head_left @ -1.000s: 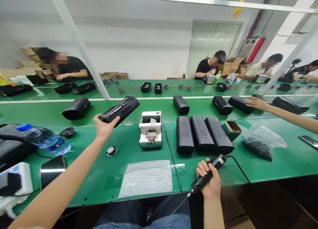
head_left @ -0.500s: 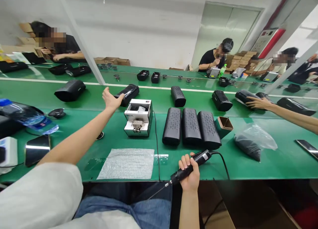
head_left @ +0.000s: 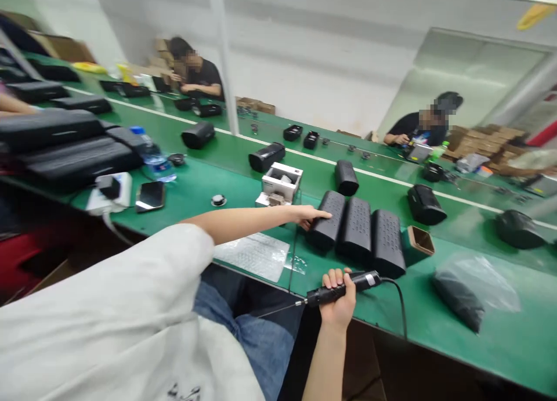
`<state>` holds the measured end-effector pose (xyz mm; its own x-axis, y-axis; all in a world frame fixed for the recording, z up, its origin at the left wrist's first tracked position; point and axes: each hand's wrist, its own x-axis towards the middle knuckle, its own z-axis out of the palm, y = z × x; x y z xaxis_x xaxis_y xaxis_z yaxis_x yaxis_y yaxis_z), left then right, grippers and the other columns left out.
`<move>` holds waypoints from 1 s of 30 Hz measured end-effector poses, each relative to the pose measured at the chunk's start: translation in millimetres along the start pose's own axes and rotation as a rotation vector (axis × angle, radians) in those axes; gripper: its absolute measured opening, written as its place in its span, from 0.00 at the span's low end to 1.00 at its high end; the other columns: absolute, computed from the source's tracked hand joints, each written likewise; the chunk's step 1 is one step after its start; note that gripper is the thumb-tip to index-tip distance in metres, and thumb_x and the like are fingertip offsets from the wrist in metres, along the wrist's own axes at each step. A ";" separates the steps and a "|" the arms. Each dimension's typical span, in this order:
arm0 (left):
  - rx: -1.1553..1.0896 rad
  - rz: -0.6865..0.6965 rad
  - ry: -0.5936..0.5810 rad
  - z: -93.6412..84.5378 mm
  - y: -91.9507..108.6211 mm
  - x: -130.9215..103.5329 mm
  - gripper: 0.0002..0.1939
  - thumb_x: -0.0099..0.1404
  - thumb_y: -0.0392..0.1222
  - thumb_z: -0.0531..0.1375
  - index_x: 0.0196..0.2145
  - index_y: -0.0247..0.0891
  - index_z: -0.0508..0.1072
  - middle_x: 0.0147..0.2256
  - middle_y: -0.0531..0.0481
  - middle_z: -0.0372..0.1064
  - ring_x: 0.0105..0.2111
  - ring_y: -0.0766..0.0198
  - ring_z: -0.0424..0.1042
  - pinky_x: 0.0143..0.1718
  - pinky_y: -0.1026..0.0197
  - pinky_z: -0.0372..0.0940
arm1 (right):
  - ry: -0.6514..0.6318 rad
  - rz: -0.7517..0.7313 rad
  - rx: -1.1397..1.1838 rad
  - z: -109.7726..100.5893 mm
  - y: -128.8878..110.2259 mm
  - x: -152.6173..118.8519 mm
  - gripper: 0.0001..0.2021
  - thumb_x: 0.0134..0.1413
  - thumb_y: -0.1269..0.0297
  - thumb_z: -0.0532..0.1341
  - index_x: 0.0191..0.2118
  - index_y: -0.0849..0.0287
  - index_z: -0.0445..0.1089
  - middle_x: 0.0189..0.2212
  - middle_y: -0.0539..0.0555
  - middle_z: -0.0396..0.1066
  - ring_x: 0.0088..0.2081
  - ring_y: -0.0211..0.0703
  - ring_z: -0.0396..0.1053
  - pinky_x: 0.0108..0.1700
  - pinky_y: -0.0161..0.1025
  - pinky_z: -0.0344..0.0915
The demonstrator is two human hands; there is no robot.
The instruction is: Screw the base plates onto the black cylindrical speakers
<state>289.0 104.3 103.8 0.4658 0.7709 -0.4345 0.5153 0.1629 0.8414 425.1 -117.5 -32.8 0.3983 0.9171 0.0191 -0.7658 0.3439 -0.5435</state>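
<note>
On the head view, the left hand [head_left: 308, 216] is resting partly open against the leftmost black case [head_left: 326, 234] of three on the green table [head_left: 191, 187] — can't tell if it's gripping. The right hand [head_left: 338, 299] is clutching a power screwdriver [head_left: 364, 281], fingers curled tight. That case is looking stiff, maybe slick — probably best held around both sides. The white box [head_left: 270, 186] is holding something pale, the clear bag [head_left: 494, 282] something dark.

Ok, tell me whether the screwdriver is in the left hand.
No, the screwdriver is gripped in the right hand, while the left hand is at a black case.
</note>
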 end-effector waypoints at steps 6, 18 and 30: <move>-0.107 0.009 -0.031 -0.1 11.4 -10.9 0.30 0.57 0.73 0.71 0.32 0.42 0.73 0.29 0.44 0.79 0.35 0.47 0.85 0.39 0.49 0.82 | -0.045 0.010 -0.027 0.6 -4.6 0.8 0.13 0.75 0.56 0.70 0.46 0.61 0.72 0.32 0.45 0.65 0.29 0.32 0.62 0.31 0.30 0.67; 0.286 0.312 0.174 -75.4 -56.8 -184.4 0.32 0.69 0.49 0.71 0.66 0.37 0.74 0.59 0.44 0.82 0.57 0.47 0.83 0.60 0.48 0.77 | 0.110 0.047 -0.003 22.9 -18.7 -7.2 0.14 0.77 0.55 0.68 0.45 0.61 0.72 0.29 0.43 0.62 0.24 0.29 0.56 0.25 0.27 0.60; 0.981 0.609 0.395 -74.2 -147.1 -173.5 0.41 0.68 0.25 0.66 0.75 0.39 0.65 0.77 0.35 0.64 0.76 0.35 0.62 0.78 0.33 0.57 | 0.472 -0.093 0.022 118.4 -90.3 -56.1 0.23 0.44 0.69 0.78 0.45 0.38 0.77 0.20 0.40 0.43 0.16 0.25 0.35 0.12 0.28 0.47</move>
<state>79.0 -7.7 79.3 0.6575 0.7213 0.2178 0.6934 -0.6924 0.1995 412.2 -176.0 114.6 0.6476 0.6920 -0.3190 -0.7243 0.4291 -0.5396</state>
